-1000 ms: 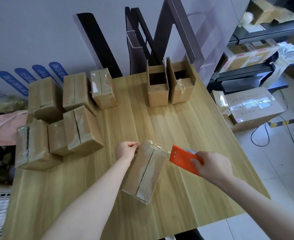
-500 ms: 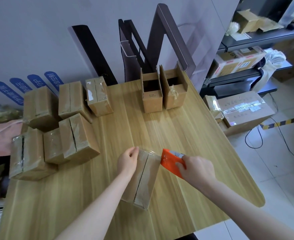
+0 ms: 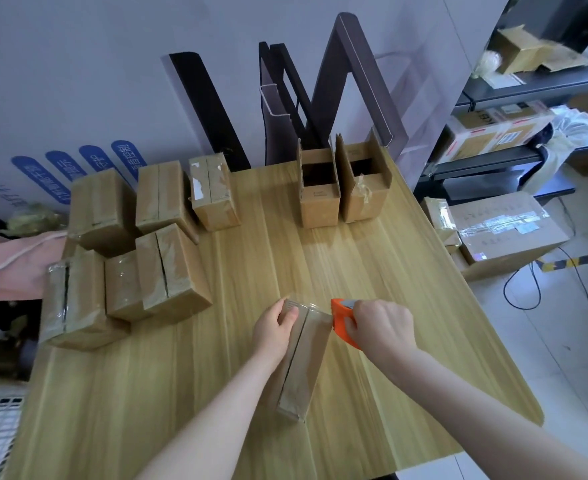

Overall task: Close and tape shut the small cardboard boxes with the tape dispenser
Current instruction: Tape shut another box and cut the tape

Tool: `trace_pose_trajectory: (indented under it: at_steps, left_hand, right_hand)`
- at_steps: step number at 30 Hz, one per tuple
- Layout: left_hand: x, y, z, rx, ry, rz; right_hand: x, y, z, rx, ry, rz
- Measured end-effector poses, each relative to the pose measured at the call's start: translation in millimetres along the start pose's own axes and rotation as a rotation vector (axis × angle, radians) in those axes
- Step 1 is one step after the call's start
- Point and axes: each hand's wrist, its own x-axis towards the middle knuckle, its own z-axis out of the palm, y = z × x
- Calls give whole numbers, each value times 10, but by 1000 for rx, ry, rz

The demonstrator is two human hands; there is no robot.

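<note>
My left hand (image 3: pixel 272 329) grips the far end of the small cardboard box (image 3: pixel 308 358), which lies lengthwise on the tabletop (image 3: pixel 372 258) and runs back toward me. The fingers (image 3: pixel 290 315) of that hand are curled over the box's top edge. The flaps are closed, and clear tape shines over the seam at the end under those fingers. Just to the right, my right hand (image 3: pixel 384 329) is clenched round the orange tape dispenser (image 3: pixel 338 306), and the dispenser's front touches the box's far right corner. I cannot tell whether a strip of tape runs from it to the box.

Beyond my left fingers and off to the left sits a cluster of taped boxes (image 3: pixel 168 271), packed closely, several touching. Well ahead of my right fingers, near the far edge of the tabletop, two open boxes (image 3: pixel 318 199) stand upright side by side with their flaps raised.
</note>
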Motion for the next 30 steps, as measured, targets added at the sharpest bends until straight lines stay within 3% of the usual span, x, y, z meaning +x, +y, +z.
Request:
trace_pose_trajectory:
  at_steps: [5,10,14,19,24,27,30]
  left_hand:
    - [-10,11,6,-20,15,17]
    - [-20,16,8,-43,-5,-6]
    - [0,55,-10,-148,-36,-28]
    - [-108,59,-42,-362,234,-220]
    - [-372,-109,-24,-318,452,-283]
    - [-550,-162,39,-184,446,-218]
    - [-637,-144,59,-76,391,-227]
  right_hand:
    - [131,-63,170,-89,24,-30]
    - [4,-48,572,-62,-155,6]
    - [-70,108,518,30,-83,61]
    - [-25,343,246,48,38,124]
    - [-19,359,-55,354,202,207]
    - [-1,217,-118,573,254,201]
    - [36,116,23,703,174,219]
